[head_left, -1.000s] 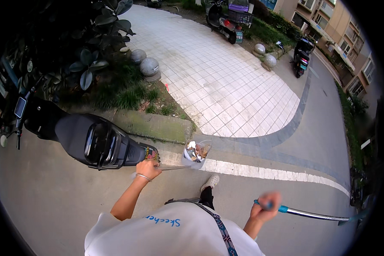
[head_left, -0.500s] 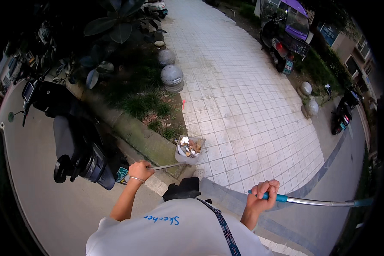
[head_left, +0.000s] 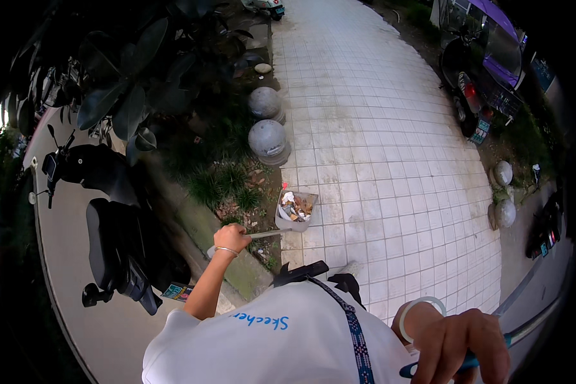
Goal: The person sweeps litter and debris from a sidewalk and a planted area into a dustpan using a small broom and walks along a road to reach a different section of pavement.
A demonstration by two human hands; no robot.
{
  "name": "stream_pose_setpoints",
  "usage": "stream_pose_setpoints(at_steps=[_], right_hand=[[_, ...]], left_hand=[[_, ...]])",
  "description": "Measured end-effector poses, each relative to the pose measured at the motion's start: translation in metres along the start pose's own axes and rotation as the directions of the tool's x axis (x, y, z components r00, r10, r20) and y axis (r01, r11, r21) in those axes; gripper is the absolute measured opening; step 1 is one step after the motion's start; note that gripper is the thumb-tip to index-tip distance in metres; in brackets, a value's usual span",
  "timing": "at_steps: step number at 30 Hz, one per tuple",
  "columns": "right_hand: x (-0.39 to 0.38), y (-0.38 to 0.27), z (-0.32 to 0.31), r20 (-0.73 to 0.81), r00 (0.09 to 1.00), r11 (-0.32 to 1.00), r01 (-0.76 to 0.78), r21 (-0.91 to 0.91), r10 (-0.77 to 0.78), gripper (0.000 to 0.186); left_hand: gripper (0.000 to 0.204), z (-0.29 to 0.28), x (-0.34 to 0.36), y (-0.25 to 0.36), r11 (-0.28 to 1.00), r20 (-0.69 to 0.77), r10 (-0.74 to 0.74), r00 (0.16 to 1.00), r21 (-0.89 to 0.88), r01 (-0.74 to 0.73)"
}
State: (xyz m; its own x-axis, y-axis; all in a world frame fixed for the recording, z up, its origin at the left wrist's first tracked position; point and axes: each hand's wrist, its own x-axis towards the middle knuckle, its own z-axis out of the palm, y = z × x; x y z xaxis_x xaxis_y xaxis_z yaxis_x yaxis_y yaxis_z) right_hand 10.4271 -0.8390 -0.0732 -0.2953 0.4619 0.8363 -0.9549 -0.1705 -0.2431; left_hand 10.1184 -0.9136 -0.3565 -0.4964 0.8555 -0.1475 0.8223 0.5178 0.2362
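Note:
My left hand (head_left: 235, 237) is closed round the handle (head_left: 267, 235) of a pale, box-shaped dustpan (head_left: 293, 223). The pan is partly filled with litter (head_left: 297, 206), among it white paper and brown scraps. It is at the left edge of the tiled path, beside the planting bed. At the lower right, near the camera, my right hand (head_left: 470, 349) grips the teal end of a metal pole (head_left: 536, 322). The pole runs off to the right and its far end is out of view. A small red scrap (head_left: 285, 186) shows just beyond the pan.
Two stone balls (head_left: 269, 139) line the bed with grass (head_left: 221, 187) on the left. A black scooter (head_left: 118, 237) is parked left of the bed's kerb (head_left: 227, 262). White tiles (head_left: 377, 160) stretch ahead. Right of them are more stone balls (head_left: 505, 213) and a purple-covered scooter (head_left: 473, 96).
I have moved forward onto the tiles, and the dustpan has come along to near the red scrap. My right hand has come up closer to the camera with the pole.

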Motion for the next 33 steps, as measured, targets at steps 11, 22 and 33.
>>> stream_pose_setpoints(at_steps=[11,22,33], right_hand=[[0.086,-0.068,-0.275,0.083,0.977,0.981,-0.195,-0.006,0.195,0.021],[0.026,0.04,-0.529,-0.804,0.239,0.585,-0.795,0.159,0.544,0.023],[0.003,0.164,-0.639,-0.581,-0.292,-0.327,-0.944,0.046,0.759,0.012]], left_hand=[[0.02,0.028,0.117,0.113,0.868,-0.007,-0.484,0.875,-0.126,0.48],[0.023,0.046,0.114,0.158,0.62,-0.003,-0.775,0.632,-0.2,0.759],[0.017,0.063,0.133,0.163,0.426,0.048,-0.899,0.435,-0.129,0.895]])
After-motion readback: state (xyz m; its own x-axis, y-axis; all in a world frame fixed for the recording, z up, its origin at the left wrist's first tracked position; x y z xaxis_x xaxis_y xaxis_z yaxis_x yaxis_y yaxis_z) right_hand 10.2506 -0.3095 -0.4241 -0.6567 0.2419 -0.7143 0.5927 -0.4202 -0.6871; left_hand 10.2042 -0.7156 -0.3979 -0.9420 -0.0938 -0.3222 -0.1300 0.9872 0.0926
